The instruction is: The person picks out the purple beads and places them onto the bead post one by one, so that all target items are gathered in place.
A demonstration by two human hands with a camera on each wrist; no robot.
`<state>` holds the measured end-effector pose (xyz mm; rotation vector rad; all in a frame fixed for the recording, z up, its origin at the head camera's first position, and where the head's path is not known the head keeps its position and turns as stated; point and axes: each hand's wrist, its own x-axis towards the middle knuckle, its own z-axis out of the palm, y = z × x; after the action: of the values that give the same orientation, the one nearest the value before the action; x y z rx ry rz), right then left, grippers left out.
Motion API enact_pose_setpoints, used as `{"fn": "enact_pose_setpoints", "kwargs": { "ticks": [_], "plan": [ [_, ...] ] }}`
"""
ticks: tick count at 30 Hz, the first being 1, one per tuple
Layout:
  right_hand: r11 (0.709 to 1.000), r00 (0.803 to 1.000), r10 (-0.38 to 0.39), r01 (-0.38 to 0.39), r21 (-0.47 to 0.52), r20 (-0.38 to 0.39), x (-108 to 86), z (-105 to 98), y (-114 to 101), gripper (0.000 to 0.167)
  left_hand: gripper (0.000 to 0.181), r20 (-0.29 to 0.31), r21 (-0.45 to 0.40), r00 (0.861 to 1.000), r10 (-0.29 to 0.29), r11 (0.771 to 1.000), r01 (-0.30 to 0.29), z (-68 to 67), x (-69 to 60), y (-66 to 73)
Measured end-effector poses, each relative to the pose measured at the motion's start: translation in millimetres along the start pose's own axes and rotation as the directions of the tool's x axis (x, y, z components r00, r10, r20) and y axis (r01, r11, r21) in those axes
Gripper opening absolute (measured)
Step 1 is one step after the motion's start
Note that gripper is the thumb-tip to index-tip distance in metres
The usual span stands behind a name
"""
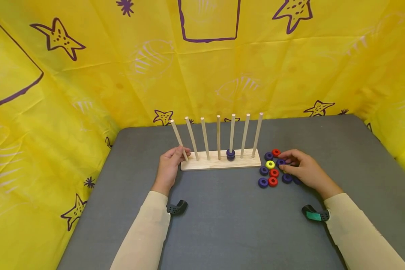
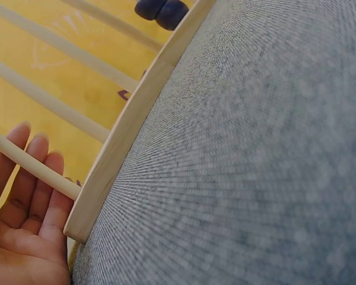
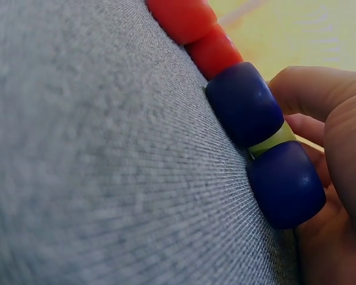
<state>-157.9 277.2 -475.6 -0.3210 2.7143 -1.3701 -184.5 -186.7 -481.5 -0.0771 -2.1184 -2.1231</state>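
A wooden peg rack (image 1: 209, 165) with a row of several upright pegs stands on the grey table. Two blue rings (image 1: 230, 155) are stacked low on one of its pegs. My left hand (image 1: 170, 163) is at the rack's left end; in the left wrist view its fingers (image 2: 38, 178) reach fairly straight behind the end peg (image 2: 35, 165). My right hand (image 1: 305, 168) is among loose rings to the right, thumb and forefinger on either side of a blue ring (image 1: 281, 162). In the right wrist view, other blue rings (image 3: 288, 184) partly hide those fingertips.
Loose rings lie right of the rack: red rings (image 1: 273, 182), a yellow ring (image 1: 270, 164) and several blue rings (image 1: 263, 182). Part of another yellow ring (image 3: 276, 139) shows behind blue ones. A yellow patterned cloth (image 1: 202, 75) hangs behind the table (image 1: 236, 225).
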Motion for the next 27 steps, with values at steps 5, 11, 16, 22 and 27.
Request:
{"fn": "enact_pose_setpoints", "kwargs": {
  "ticks": [5, 11, 16, 22, 27],
  "plan": [
    [1.000, 1.000, 0.006, -0.006, -0.006, -0.002, 1.1, 1.0, 0.8, 0.036, 0.043, 0.004, -0.004, 1.000, 0.005, 1.000, -0.005, 0.0, -0.5, 1.1],
    [1.000, 1.000, 0.003, -0.003, -0.014, -0.017, 0.6, 1.4, -0.3, 0.034, 0.042, 0.008, -0.017, 1.000, 0.013, 1.000, -0.013, 0.5, -1.4, 2.0],
    [1.000, 0.999, -0.004, 0.003, -0.014, -0.048, -2.1, 0.3, -1.5, 0.032, 0.042, 0.012, -0.021, 1.000, 0.004, 1.000, -0.004, 1.2, -1.6, 1.4],
    [0.999, 0.994, -0.044, 0.045, 0.007, -0.104, -2.9, -0.6, -0.4, 0.030, 0.042, 0.012, -0.017, 1.000, 0.005, 1.000, -0.005, 0.4, -1.3, 1.4],
    [0.997, 0.988, -0.075, 0.076, 0.004, -0.134, -3.0, -0.6, 0.2, 0.029, 0.041, 0.009, -0.023, 1.000, 0.009, 1.000, -0.009, 0.1, -1.4, 2.4]
  ]
}}
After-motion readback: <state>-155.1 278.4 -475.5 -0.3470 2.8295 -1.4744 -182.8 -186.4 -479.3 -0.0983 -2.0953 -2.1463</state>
